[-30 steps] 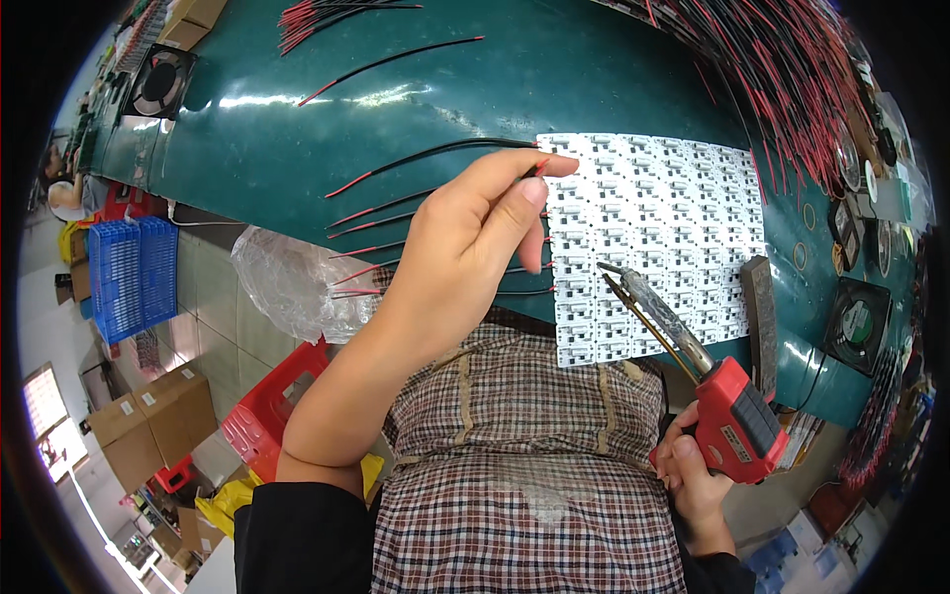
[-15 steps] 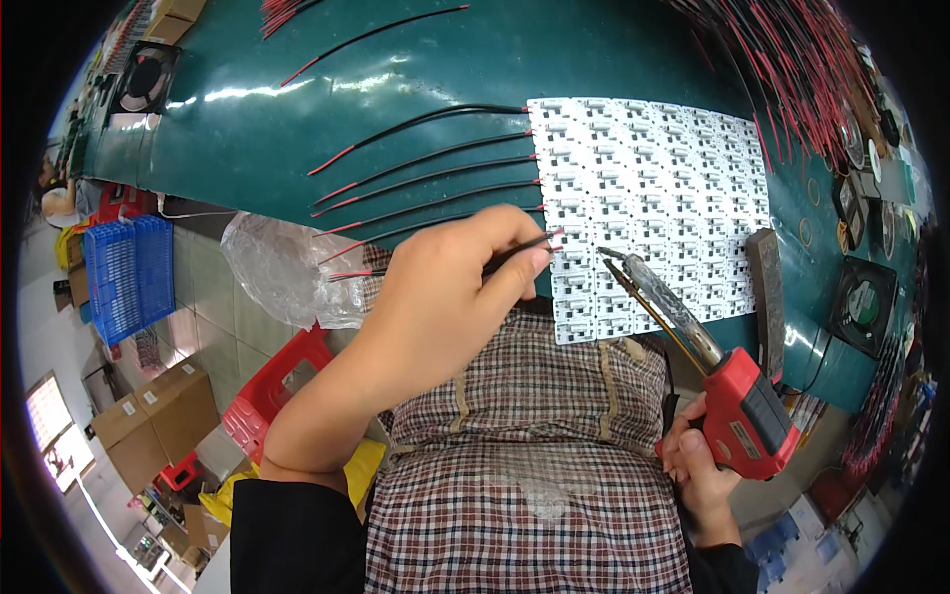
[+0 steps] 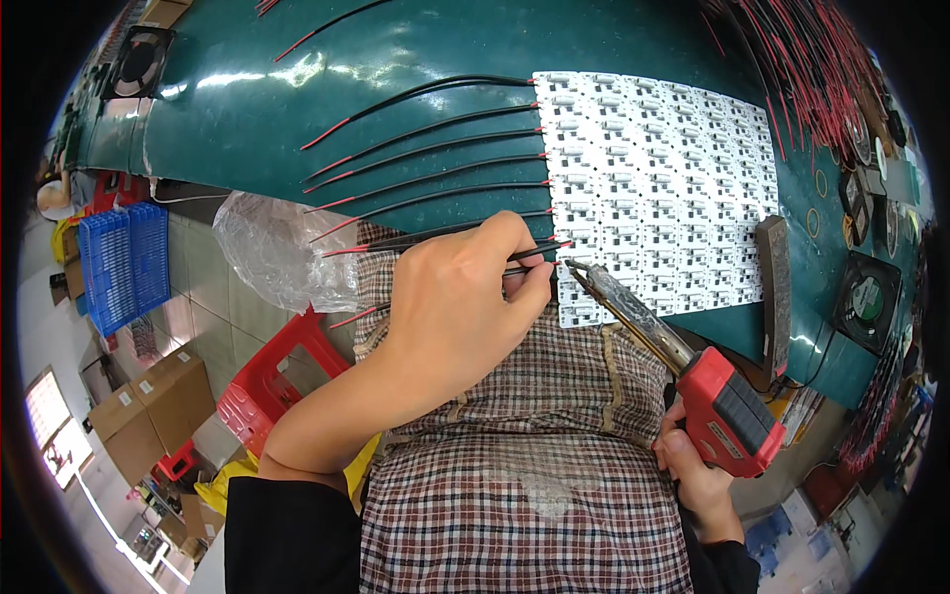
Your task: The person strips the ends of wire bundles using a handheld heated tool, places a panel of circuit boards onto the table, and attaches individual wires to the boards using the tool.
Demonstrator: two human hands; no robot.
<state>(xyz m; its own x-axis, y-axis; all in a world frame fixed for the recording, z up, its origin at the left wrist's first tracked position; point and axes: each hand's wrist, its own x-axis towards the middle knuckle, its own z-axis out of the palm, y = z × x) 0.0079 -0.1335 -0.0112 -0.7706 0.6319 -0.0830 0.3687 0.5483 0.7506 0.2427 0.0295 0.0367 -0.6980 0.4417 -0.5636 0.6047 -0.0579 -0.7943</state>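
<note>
A white panel of small circuit boards (image 3: 673, 188) lies on the green tabletop. Several black wires with red ends (image 3: 435, 129) run leftward from its left edge. My left hand (image 3: 465, 297) pinches a red-tipped black wire (image 3: 534, 252) by that edge, near the lower rows. With my right hand (image 3: 693, 465) I grip the handle of a red soldering gun (image 3: 732, 416). Its metal tip reaches the panel's left edge, close to the pinched wire's end; whether they touch I cannot tell. A thin brass-coloured tube runs along the barrel.
A dark grey bar (image 3: 774, 297) rests at the panel's right edge. Bundled red-and-black wires (image 3: 811, 79) lie at the far right, near a small black fan (image 3: 871, 302). A red plastic stool (image 3: 282, 376), blue crates (image 3: 124, 262) and cartons (image 3: 153, 406) stand left of the table.
The soldering gun has moved left, bringing its tip to the panel's left edge beside my left fingers. The panel and wires appear slightly higher in view. My left hand still pinches wire.
</note>
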